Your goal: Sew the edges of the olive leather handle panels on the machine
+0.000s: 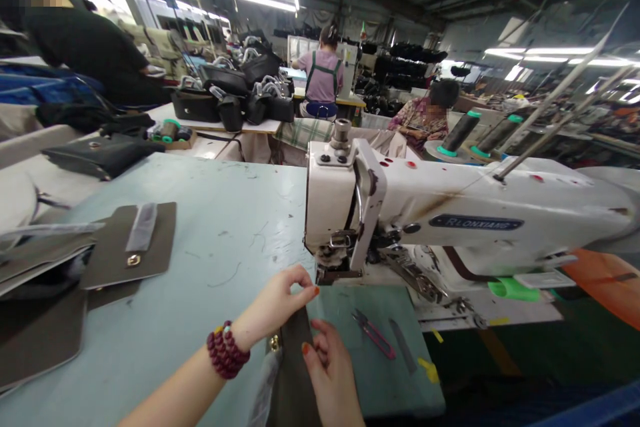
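Note:
A dark grey-brown bag panel (296, 377) lies in front of the sewing machine's head (334, 240), with a gold clasp (273, 343) and a plastic-wrapped strip at its left side. My left hand (285, 295), a beaded bracelet on its wrist, pinches the panel's far end between thumb and forefinger, close to the presser foot area. Nearer to me, my right hand (331, 367) grips the panel's right edge, its thumb on top and its fingers curled at the side. The needle itself is hidden. Thread snips (374, 335) with pink handles lie to the right of my right hand.
Similar flap pieces (131, 244) are piled at the left of the pale green table (235, 214). A thin grey blade-like strip (403, 346) lies beyond the snips. Thread cones (461, 134) stand behind the machine. Black bags (230, 84) and several people are farther off.

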Demonstrator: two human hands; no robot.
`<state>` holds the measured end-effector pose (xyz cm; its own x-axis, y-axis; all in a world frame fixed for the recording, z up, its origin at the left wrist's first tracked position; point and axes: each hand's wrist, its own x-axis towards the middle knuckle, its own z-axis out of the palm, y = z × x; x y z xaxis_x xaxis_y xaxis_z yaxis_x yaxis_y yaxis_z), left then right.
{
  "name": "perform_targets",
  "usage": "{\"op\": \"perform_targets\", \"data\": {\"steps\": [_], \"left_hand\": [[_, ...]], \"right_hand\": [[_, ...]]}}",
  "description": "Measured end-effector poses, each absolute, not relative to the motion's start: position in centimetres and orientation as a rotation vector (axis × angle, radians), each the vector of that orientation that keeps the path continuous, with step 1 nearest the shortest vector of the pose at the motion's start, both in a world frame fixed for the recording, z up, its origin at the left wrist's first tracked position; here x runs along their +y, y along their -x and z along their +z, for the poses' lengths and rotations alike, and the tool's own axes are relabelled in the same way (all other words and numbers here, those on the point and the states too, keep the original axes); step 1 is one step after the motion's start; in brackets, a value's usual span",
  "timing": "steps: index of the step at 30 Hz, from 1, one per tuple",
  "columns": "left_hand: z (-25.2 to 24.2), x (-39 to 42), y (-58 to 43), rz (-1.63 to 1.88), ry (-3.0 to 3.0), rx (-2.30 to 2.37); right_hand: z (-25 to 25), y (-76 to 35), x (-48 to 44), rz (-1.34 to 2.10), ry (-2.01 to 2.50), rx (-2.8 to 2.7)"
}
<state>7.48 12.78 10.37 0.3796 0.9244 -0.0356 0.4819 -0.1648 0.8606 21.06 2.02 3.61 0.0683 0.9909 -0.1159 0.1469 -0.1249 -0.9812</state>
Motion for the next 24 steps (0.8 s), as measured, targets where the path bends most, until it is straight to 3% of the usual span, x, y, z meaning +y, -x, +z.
{"op": "perform_targets", "data": {"steps": [11, 18, 24], "left_hand": [[12.4, 13.0, -6.7, 0.94, -1.962, 1.356], [11.1, 15.0, -4.9, 0.84, -1.741, 1.239], [11.7, 16.9, -4.1, 0.552, -1.635, 1.006]], "right_hand": [[6.8, -21.0, 5.0, 1.192, 1.303, -1.125], [8.5, -21.2, 6.7, 1.185, 1.349, -1.133], [9.1, -21.1, 7.1, 1.231, 1.352, -1.11]]}}
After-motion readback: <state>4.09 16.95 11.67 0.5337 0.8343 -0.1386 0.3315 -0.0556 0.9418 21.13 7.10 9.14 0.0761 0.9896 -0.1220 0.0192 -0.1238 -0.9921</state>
